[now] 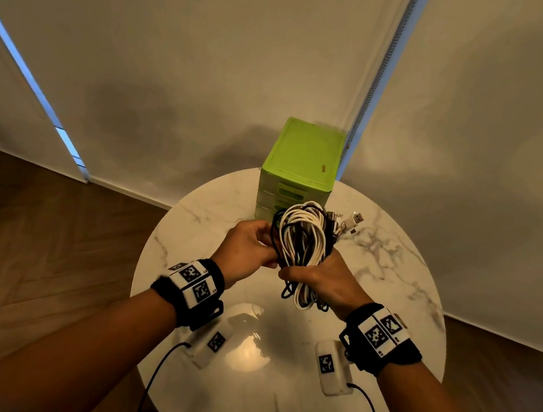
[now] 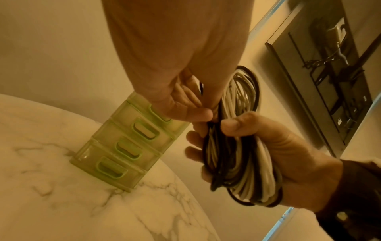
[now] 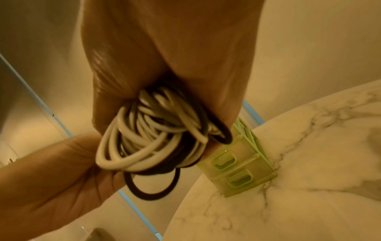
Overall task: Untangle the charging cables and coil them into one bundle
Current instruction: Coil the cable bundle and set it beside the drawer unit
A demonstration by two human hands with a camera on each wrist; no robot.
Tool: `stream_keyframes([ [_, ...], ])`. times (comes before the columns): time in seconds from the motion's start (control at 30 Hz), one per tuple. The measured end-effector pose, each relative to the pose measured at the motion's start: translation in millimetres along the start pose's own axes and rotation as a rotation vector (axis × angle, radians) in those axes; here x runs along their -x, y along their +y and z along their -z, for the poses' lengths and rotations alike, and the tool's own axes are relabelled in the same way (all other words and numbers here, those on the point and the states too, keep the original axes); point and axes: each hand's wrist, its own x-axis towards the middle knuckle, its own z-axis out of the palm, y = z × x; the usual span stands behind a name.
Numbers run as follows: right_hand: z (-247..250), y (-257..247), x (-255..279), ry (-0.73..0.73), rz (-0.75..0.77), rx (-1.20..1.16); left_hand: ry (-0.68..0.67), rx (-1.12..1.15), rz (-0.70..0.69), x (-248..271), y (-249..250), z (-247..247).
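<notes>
A coiled bundle of white and black charging cables (image 1: pixel 301 244) is held upright above the round marble table (image 1: pixel 390 290). My right hand (image 1: pixel 319 278) grips the lower middle of the bundle (image 2: pixel 241 164), fingers and thumb wrapped round it. My left hand (image 1: pixel 250 248) pinches the black strands on the bundle's left side (image 2: pixel 214 117). Loops hang out below my right fist (image 3: pixel 152 146). Several plug ends (image 1: pixel 347 221) stick out at the top right of the coil.
A green plastic mini drawer unit (image 1: pixel 299 168) stands at the back of the table, just behind the bundle. Two small white tagged boxes (image 1: pixel 333 369) with black leads lie near the front edge. Wood floor surrounds the table.
</notes>
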Motion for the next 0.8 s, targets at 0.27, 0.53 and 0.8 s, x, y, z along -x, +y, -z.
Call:
stream_keyframes([
  [0.27, -7, 11, 5, 0.14, -0.096, -0.1, -0.075, -0.097, -0.075, -3, -3, -3],
  [0.53, -6, 24, 8, 0.234, -0.102, -0.156, -0.365, -0.043, 0.011, 11, 12, -18],
  [0.8, -12, 48, -2, 0.234, -0.211, 0.359, -0.449, -0.193, 0.107, 8, 3, -17],
])
